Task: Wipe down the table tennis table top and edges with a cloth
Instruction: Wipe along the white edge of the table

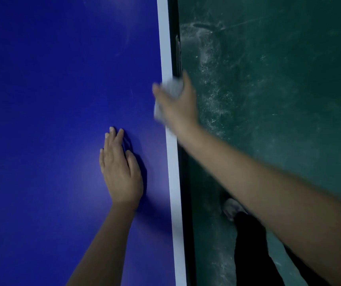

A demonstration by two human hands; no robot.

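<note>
View downward onto one blue worktop (41, 100), which fills the left half of the field, with dark green floor to its right. Two bare forearms enter from below. One left hand (120, 172) lies palm-down on the blue surface, fingers straight and close together – its grip is slack and holds nothing – just left of the border line and apart from it. One white line (172, 162) runs top to bottom along the worktop margin, and a narrow dark side face drops away just beyond it. One white cloth (173, 87), blurred, sits across this line and the edge. The right hand (177, 102) covers it: the thumb lies over the top surface, the fingers fall over the side, and the grip is closed round the cloth, part of which also shows below the palm. The floor (289, 79) bears pale scuff marks and speckles. One light shoe (231, 207) stands close to the worktop edge, below the right forearm, with one dark trouser leg (252, 254) beneath it in the frame.
</note>
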